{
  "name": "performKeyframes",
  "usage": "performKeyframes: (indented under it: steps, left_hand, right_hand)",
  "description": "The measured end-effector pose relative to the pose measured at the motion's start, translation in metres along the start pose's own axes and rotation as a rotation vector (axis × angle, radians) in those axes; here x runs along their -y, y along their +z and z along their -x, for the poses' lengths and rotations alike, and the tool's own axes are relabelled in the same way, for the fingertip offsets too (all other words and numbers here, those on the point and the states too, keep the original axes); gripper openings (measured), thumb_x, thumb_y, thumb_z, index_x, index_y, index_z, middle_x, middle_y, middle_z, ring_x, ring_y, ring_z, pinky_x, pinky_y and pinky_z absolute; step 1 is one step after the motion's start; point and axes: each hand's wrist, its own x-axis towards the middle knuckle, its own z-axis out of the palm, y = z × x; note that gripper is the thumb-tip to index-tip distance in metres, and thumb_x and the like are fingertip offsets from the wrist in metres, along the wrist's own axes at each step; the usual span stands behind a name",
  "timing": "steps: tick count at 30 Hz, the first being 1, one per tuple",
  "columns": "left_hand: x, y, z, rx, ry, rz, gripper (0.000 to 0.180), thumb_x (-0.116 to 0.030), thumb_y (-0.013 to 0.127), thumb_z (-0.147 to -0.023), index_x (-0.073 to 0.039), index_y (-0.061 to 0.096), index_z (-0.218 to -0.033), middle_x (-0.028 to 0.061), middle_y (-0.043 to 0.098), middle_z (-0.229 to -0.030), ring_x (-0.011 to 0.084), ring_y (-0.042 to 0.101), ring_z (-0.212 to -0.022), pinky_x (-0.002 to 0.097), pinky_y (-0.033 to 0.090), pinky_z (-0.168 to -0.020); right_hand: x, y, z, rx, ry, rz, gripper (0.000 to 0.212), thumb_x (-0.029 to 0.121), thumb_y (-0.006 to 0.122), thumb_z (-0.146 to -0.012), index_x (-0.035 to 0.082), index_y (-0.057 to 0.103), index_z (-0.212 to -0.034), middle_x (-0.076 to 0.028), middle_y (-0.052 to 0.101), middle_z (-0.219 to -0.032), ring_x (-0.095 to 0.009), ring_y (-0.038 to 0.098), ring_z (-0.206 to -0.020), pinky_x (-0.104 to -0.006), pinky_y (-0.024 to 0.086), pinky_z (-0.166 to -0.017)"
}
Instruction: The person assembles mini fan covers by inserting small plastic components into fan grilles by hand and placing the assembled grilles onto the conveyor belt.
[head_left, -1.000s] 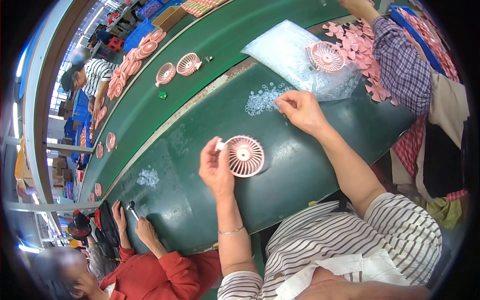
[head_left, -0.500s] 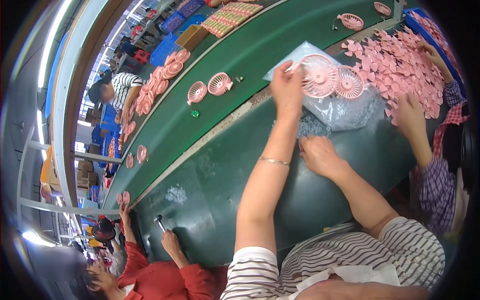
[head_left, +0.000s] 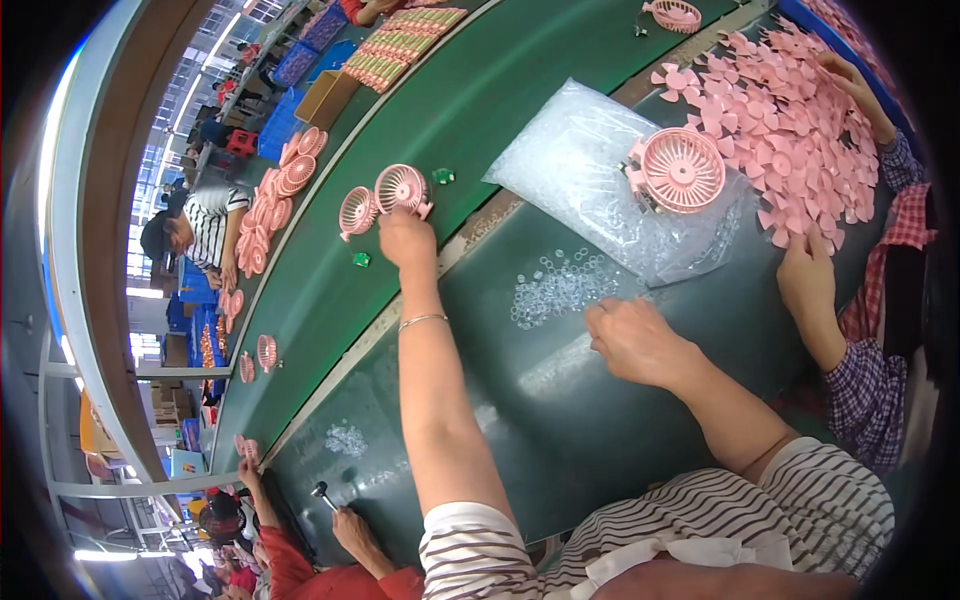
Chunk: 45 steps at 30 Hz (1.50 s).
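Note:
My left hand [head_left: 408,240] reaches onto the green belt, its fingers closed at the lower edge of a round pink fan housing [head_left: 402,188]. A second pink fan housing [head_left: 357,212] sits just left of it, and small green circuit boards [head_left: 361,259] lie nearby. My right hand [head_left: 640,345] is low over the dark green table, fingers curled together beside a loose pile of small clear rings [head_left: 565,288]. Whatever its fingertips hold is hidden. Beyond it, another pink fan housing [head_left: 683,170] rests on a clear plastic bag [head_left: 580,150].
A heap of pink fan blades [head_left: 790,120] covers the right, with a co-worker's hands [head_left: 812,280] at its edge. At lower left, another co-worker's hand [head_left: 352,532] holds a small hammer-like tool [head_left: 322,492]. A blue bin [head_left: 815,15] stands at the far right.
My left hand has moved left from the pink pieces above the bag to a housing on the belt. Two round pieces showed over the bag; one shows now. The view has shifted.

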Motion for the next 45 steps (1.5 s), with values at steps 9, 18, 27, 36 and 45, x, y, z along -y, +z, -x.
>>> performKeyframes:
  steps: [9,18,27,36,45]
  left_hand:
    - [-0.037,-0.166,0.112,-0.033,0.224,0.071,0.013,-0.011,0.062,-0.066,-0.002,0.053,-0.062,0.0127,0.055,-0.091,0.0314,0.053,-0.084,0.0415,0.041,-0.073]
    - [-0.083,-0.204,0.21,0.345,-0.475,0.844,0.017,-0.018,0.066,-0.078,-0.001,0.062,-0.08,0.0125,0.057,-0.082,0.0278,0.059,-0.072,0.0395,0.048,-0.062]
    - [-0.043,-0.167,0.222,0.279,0.094,0.552,0.031,-0.013,0.062,-0.075,-0.008,0.061,-0.106,0.0104,0.062,-0.1,0.0313,0.048,-0.11,0.0437,0.026,-0.099]
    - [-0.066,-0.165,0.248,0.261,-0.283,1.193,0.026,0.0,0.066,-0.077,0.002,0.057,-0.101,0.0047,0.06,-0.09,0.0087,0.058,-0.077,0.0214,0.047,-0.068]
    - [-0.064,-0.159,0.255,0.209,-0.432,1.462,0.033,0.003,0.066,-0.075,0.003,0.051,-0.104,0.0132,0.063,-0.097,0.0142,0.061,-0.086,0.025,0.049,-0.077]
  right_hand:
    - [-0.001,0.0,-0.001,-0.179,0.035,-0.112,0.012,0.007,0.06,-0.075,-0.001,0.052,-0.08,-0.02,0.058,-0.074,-0.039,0.058,-0.072,-0.046,0.045,-0.063]
    - [0.004,0.017,-0.006,-0.298,-0.097,-0.375,0.01,0.004,0.058,-0.074,-0.002,0.062,-0.081,-0.018,0.063,-0.075,-0.032,0.063,-0.071,-0.0392,0.049,-0.067]
    - [0.019,0.02,-0.003,-0.112,0.054,-0.502,0.015,0.001,0.057,-0.078,-0.002,0.063,-0.091,-0.01,0.065,-0.074,-0.014,0.063,-0.063,-0.0267,0.049,-0.058]
    - [0.016,0.035,-0.005,-0.046,0.134,-0.821,0.013,0.001,0.06,-0.078,-0.003,0.064,-0.089,-0.006,0.064,-0.078,-0.007,0.059,-0.07,-0.0208,0.048,-0.062]
    - [0.034,0.048,0.005,-0.261,0.015,-0.837,0.012,0.0,0.057,-0.082,-0.002,0.062,-0.092,0.001,0.06,-0.075,-0.001,0.051,-0.064,-0.0167,0.043,-0.058]
